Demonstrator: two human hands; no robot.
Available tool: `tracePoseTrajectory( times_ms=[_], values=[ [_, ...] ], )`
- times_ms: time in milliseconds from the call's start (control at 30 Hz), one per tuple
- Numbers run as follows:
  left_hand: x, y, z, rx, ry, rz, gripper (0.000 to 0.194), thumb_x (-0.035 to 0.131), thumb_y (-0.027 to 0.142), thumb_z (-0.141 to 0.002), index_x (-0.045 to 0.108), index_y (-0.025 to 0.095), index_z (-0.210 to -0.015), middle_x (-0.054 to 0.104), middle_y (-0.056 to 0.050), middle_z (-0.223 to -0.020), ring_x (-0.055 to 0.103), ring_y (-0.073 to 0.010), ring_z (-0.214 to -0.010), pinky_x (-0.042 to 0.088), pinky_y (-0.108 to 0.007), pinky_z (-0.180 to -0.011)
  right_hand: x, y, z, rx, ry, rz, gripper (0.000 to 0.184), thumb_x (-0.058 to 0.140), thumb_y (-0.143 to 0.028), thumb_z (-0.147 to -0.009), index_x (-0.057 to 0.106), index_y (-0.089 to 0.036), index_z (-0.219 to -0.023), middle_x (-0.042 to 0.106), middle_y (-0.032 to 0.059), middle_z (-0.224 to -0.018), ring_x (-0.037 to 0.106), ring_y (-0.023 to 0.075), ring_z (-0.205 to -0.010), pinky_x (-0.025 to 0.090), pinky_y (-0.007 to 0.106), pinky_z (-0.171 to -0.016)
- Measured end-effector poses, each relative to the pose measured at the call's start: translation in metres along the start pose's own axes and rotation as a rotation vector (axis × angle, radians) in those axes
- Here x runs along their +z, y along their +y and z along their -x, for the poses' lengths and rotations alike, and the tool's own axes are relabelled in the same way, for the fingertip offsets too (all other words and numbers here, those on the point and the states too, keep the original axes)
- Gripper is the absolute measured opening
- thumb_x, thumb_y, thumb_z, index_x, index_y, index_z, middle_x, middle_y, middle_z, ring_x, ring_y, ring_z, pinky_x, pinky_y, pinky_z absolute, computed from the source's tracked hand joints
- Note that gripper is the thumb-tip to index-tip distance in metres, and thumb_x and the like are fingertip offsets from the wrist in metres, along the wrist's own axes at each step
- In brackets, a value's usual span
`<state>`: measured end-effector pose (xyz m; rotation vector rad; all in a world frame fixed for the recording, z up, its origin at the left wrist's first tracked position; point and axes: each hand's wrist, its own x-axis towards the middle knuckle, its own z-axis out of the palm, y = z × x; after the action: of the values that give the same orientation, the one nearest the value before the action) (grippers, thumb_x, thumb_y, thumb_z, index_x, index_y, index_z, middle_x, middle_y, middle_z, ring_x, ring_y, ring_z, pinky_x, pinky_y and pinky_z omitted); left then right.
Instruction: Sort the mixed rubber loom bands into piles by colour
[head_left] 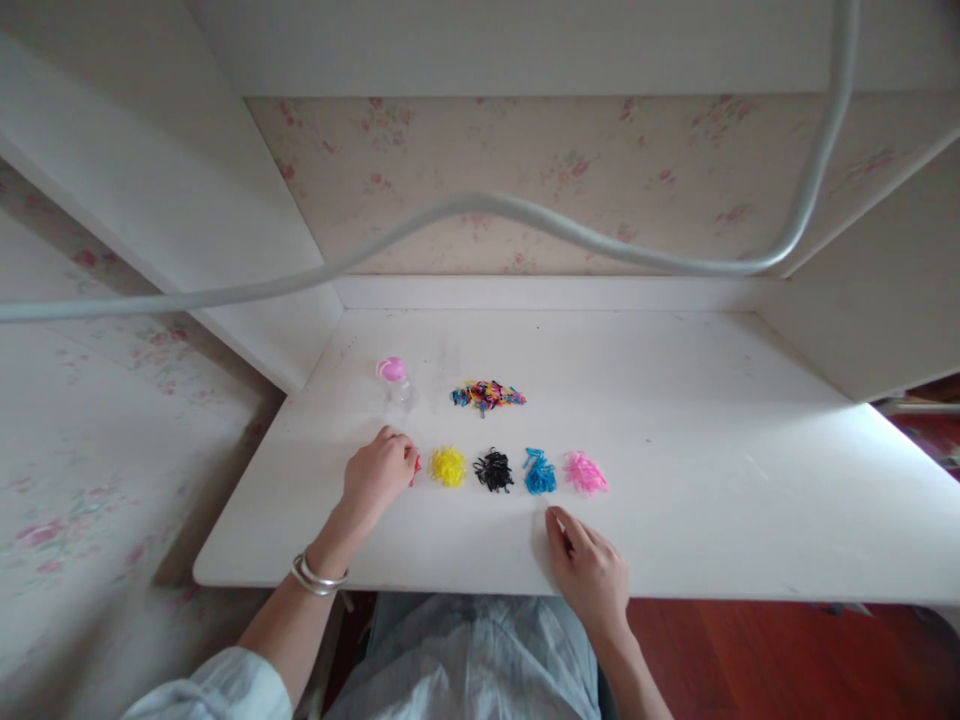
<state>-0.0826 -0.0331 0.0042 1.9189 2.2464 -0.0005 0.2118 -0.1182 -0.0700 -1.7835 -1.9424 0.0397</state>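
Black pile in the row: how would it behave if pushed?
The black pile would probably spread rather than slide as one block: it is many loose, thin pieces. Each piece is likely light and floppy, being slim and curved. Those at its ragged edge may separate first.

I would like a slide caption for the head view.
Left hand at the red pile, right hand near the blue pile; a mixed-colour pile lies farther back.

White desk (pixel 712 430) bore red bits (pixel 417 467) (mostly hidden) at left fingers (pixel 393 440) | yellow pile (pixel 448 467), black pile (pixel 494 470) lay right of those | blue pile (pixel 540 474), pink pile (pixel 586 473) lay beyond right fingers (pixel 556 522) | mixed heap (pixel 488 396), pink-topped container (pixel 394 374) sat farther out than left fingers
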Motion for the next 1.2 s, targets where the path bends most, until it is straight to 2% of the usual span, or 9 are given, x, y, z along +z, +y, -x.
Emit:
tracePoseTrajectory(
  times_ms=[167, 467, 700, 800, 1000, 1100, 1200],
  values=[
    [0.001, -0.001, -0.002, -0.015, 0.0, 0.04, 0.024, 0.047, 0.035, -0.083, 0.069, 0.026, -0.082, 0.063, -0.003, -0.101, 0.062, -0.014, -0.072, 0.042, -0.025, -0.063, 0.0, 0.0, 0.0, 0.006, 0.018, -0.019, 0.033, 0.041, -0.035, -0.092, 0.071, -0.022, -0.093, 0.072, 0.0045, -0.077, 0.063, 0.0123, -0.061, 0.037, 0.022, -0.061],
    [0.004, -0.01, 0.001, 0.047, 0.164, 0.179, 0.021, 0.047, 0.032, -0.085, 0.066, 0.026, -0.091, 0.067, 0.001, -0.103, 0.063, -0.0141, -0.087, 0.044, -0.023, -0.078, -0.001, 0.0, -0.001, -0.012, 0.024, -0.035, 0.032, 0.042, -0.035, -0.092, 0.071, -0.021, -0.091, 0.07, 0.0035, -0.072, 0.062, 0.0115, -0.06, 0.036, 0.02, -0.059],
    [0.0, -0.013, 0.004, 0.041, 0.22, 0.231, 0.022, 0.049, 0.032, -0.085, 0.065, 0.025, -0.098, 0.068, 0.0, -0.104, 0.063, -0.0155, -0.091, 0.045, -0.025, -0.083, -0.002, -0.002, -0.002, -0.011, 0.048, -0.026, 0.034, 0.041, -0.035, -0.092, 0.072, -0.02, -0.09, 0.07, 0.0041, -0.07, 0.061, 0.0103, -0.057, 0.036, 0.02, -0.059],
    [-0.005, 0.004, 0.011, 0.112, 0.194, 0.285, 0.024, 0.049, 0.033, -0.086, 0.063, 0.025, -0.102, 0.069, 0.0, -0.103, 0.064, -0.014, -0.087, 0.046, -0.023, -0.08, -0.003, -0.003, -0.002, -0.008, 0.039, -0.031, 0.033, 0.041, -0.034, -0.092, 0.071, -0.021, -0.09, 0.07, 0.0032, -0.07, 0.061, 0.0106, -0.058, 0.036, 0.02, -0.059],
    [-0.012, 0.068, 0.016, 0.286, 0.079, 0.239, 0.024, 0.044, 0.034, -0.09, 0.066, 0.026, -0.094, 0.068, -0.001, -0.1, 0.062, -0.0138, -0.088, 0.043, -0.023, -0.076, -0.004, -0.005, -0.003, 0.004, 0.041, -0.031, 0.034, 0.04, -0.034, -0.092, 0.071, -0.021, -0.088, 0.069, 0.0032, -0.066, 0.06, 0.0101, -0.057, 0.035, 0.02, -0.057],
    [-0.008, 0.091, 0.008, 0.297, 0.032, 0.185, 0.026, 0.044, 0.035, -0.089, 0.068, 0.026, -0.091, 0.066, -0.003, -0.1, 0.063, -0.0142, -0.084, 0.043, -0.024, -0.073, -0.006, -0.006, -0.004, 0.003, 0.04, -0.028, 0.033, 0.041, -0.033, -0.092, 0.071, -0.021, -0.087, 0.067, 0.0019, -0.064, 0.059, 0.0092, -0.056, 0.034, 0.02, -0.057],
    [0.0, 0.102, -0.001, 0.272, 0.008, 0.099, 0.027, 0.044, 0.034, -0.088, 0.069, 0.025, -0.086, 0.065, -0.004, -0.098, 0.063, -0.0158, -0.081, 0.044, -0.025, -0.069, -0.007, -0.005, -0.003, 0.007, 0.017, -0.039, 0.031, 0.041, -0.031, -0.092, 0.07, -0.022, -0.088, 0.066, 0.0007, -0.063, 0.059, 0.0093, -0.056, 0.033, 0.02, -0.058]
  ],
)
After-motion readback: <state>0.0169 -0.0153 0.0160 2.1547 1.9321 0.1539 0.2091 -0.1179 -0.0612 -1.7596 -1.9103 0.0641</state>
